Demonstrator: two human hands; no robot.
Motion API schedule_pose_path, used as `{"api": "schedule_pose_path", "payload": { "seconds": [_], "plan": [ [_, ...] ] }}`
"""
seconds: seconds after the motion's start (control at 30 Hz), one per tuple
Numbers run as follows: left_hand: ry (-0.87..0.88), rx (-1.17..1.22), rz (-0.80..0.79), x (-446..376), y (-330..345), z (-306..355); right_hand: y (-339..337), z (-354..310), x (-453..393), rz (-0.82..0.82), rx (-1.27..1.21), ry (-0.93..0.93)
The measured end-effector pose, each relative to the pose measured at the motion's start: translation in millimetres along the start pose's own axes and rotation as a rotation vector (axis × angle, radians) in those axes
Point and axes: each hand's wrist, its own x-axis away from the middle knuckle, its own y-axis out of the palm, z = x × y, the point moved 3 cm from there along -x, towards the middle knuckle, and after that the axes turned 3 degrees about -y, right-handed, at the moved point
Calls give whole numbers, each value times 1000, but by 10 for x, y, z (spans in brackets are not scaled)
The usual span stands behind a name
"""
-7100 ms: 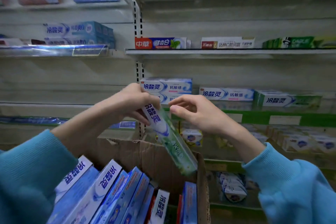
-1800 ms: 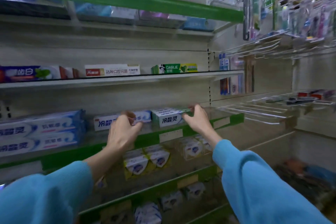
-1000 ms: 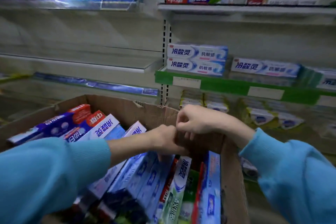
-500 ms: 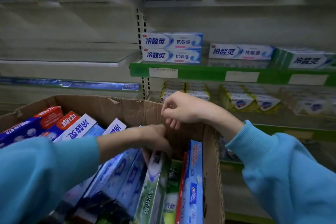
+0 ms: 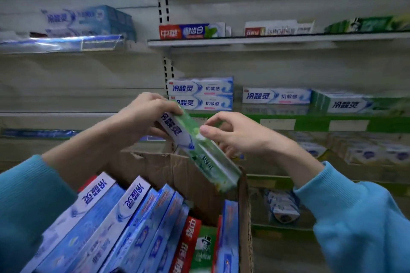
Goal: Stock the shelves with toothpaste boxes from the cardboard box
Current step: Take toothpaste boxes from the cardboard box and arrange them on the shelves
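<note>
Green toothpaste box [image 5: 195, 146] held up by left hand [image 5: 142, 117], right hand [image 5: 235, 135] pinching too; lots left in cardboard box [image 5: 244, 206], shelf [image 5: 277, 124] w/ room.

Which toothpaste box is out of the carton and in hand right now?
The green-and-white toothpaste box, tilted above the cardboard box: left hand grips its top end, right hand pinches its middle. The others remain packed.
</note>
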Motion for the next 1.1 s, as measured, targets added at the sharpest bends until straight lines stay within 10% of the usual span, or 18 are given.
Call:
{"api": "schedule_pose_path", "payload": {
  "seconds": [0.33, 0.77, 1.1],
  "plan": [
    [65, 500, 21, -7, -902, -81, -100, -320, -479, 127, -143, -188],
    [166, 245, -33, -561, -1939, -687, 432, -611, -1247, 256, -317, 17],
    [204, 113, 35, -637, -1749, 455, -662, -1376, -1075, 479, -304, 146]
  ]
}}
